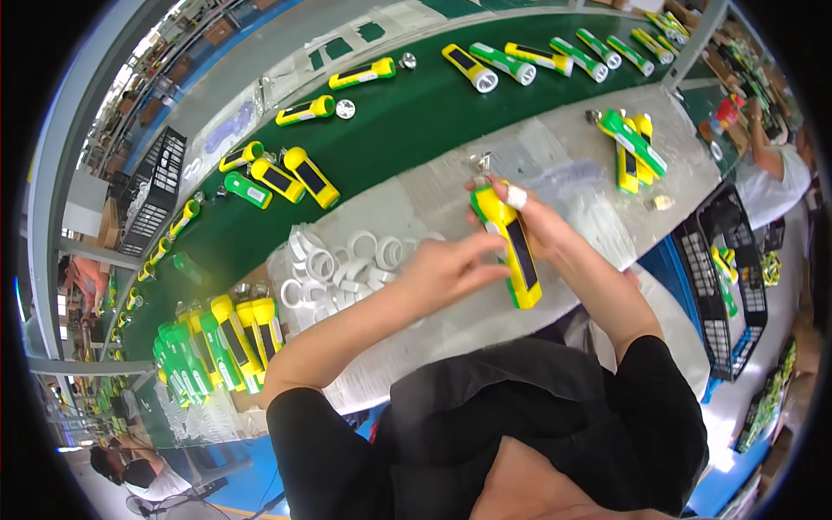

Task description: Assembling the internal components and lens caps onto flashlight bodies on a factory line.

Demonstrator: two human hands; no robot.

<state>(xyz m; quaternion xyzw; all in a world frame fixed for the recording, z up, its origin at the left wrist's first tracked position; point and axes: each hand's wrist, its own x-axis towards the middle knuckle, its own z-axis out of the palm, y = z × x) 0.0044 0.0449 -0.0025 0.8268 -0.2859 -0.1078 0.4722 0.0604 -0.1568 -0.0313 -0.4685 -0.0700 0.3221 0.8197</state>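
Note:
Over the near edge of the bench I have a yellow-and-green flashlight [520, 267] with a dark panel on its side, its lower end pointing toward me. My right hand [539, 224] is closed around its head end; a white wrap shows on the thumb. Just beyond that end is a shiny reflector [482, 162], and whether it is joined to the flashlight I cannot tell. My left hand [446, 273] is beside the body, fingers stretched out and apart, the tips at or very near its side. White plastic rings [351, 264] lie heaped left of that hand.
More flashlights [230, 342] stand packed at the left, and several lie crossed [635, 152] at the right. A green belt [390, 121] beyond carries others, some with loose reflectors. A black crate [724, 286] is at the right. Other people work at both sides.

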